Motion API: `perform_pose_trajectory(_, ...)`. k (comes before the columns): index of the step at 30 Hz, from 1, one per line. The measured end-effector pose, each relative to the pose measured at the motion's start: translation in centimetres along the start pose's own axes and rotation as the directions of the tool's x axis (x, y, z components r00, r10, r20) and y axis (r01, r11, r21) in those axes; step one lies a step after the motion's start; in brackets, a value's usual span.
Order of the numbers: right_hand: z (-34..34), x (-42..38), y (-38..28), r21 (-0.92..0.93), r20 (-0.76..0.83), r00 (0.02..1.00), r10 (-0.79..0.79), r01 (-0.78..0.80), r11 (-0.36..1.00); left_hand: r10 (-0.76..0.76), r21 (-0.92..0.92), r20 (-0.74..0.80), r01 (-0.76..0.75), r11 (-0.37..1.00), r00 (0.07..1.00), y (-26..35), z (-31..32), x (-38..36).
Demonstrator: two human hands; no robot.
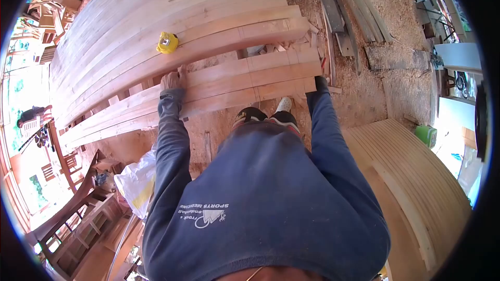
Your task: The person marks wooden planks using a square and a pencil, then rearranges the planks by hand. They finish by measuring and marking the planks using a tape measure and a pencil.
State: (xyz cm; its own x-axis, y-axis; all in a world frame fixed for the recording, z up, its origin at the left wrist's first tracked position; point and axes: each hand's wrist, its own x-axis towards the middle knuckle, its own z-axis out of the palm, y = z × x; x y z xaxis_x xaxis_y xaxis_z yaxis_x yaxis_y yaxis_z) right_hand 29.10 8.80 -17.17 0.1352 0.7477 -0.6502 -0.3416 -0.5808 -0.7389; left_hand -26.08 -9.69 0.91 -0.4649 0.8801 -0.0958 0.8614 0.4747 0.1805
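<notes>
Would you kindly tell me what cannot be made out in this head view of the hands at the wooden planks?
- Right hand: mostly hidden past the end of the reddish wooden planks and by its dark sleeve; grip unclear.
- Left hand: lies on the planks, fingers too small to judge.
- Yellow tape measure: markings too small.
- Feet: partly hidden by the blue sweatshirt.

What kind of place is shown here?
Probably a woodworking or carpentry yard: long planed planks lie stacked, sawdust covers the ground, and a yellow tape measure rests on the boards near the left hand.
</notes>
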Motion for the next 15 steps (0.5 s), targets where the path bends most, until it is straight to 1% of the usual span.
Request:
perform_pose_trajectory(3, -0.6, -0.7, 0.5, -0.029, -0.01, 1.0, -0.026, 0.026, 0.999, 0.007, -0.003, -0.061, -0.008, 1.0, 0.998, 0.4, -0.1, -1.6)
perform_pose_trajectory(4, -0.7, -1.0, 0.5, -0.04, -0.011, 0.999, -0.035, 0.034, 0.999, 0.017, 0.028, -0.046, -0.015, 0.999, 0.999, 0.0, 0.2, -1.2)
perform_pose_trajectory(5, -0.9, -1.1, 0.6, -0.054, -0.017, 0.999, -0.05, 0.049, 0.997, 0.027, 0.057, -0.069, -0.023, 0.998, 0.997, -0.4, 2.1, -0.3)
perform_pose_trajectory(6, -0.3, -1.3, 0.7, -0.074, -0.005, 0.998, -0.056, 0.055, 0.996, -0.003, 0.094, -0.105, 0.013, 0.995, 0.994, -1.9, 3.2, -0.2)
perform_pose_trajectory(7, -0.6, -1.6, 0.5, -0.085, -0.014, 0.998, -0.067, 0.065, 0.994, 0.042, 0.134, -0.016, -0.039, 0.99, 0.999, -1.9, 2.9, 0.1)
perform_pose_trajectory(8, -1.0, -1.8, 0.6, -0.102, -0.022, 0.996, -0.081, 0.078, 0.992, 0.081, 0.166, -0.017, -0.077, 0.983, 0.997, 0.6, 0.1, -0.8)
perform_pose_trajectory(9, -1.5, -2.0, 0.6, -0.122, -0.032, 0.995, -0.097, 0.092, 0.988, 0.148, 0.215, 0.002, -0.145, 0.966, 0.989, 0.4, 0.3, -0.8)
perform_pose_trajectory(10, -1.8, -2.1, 0.5, -0.145, -0.037, 0.993, -0.116, 0.109, 0.983, 0.226, 0.197, -0.064, -0.21, 0.958, 0.972, 0.1, 1.0, -0.5)
perform_pose_trajectory(11, -1.9, -2.0, 0.5, -0.173, -0.032, 0.99, -0.135, 0.128, 0.977, 0.142, 0.203, 0.005, -0.14, 0.969, 0.99, 1.0, 0.1, -0.7)
perform_pose_trajectory(12, -1.9, -1.9, 0.4, -0.199, -0.024, 0.988, -0.155, 0.147, 0.969, 0.212, 0.108, -0.084, -0.202, 0.973, 0.974, -0.6, 1.9, -0.5)
perform_pose_trajectory(13, -3.0, -1.2, 0.5, -0.232, -0.025, 0.984, -0.178, 0.168, 0.958, 0.211, 0.154, -0.073, -0.198, 0.968, 0.975, -1.4, 3.2, -0.2)
perform_pose_trajectory(14, -2.9, -0.8, 0.4, -0.262, -0.023, 0.981, -0.195, 0.182, 0.948, 0.184, 0.099, -0.044, -0.179, 0.979, 0.982, -1.1, 3.2, -0.2)
perform_pose_trajectory(15, -2.8, -0.3, 0.3, -0.292, -0.029, 0.976, -0.215, 0.198, 0.936, 0.142, 0.069, 0.087, -0.149, 0.987, 0.986, -0.3, 0.7, -0.5)
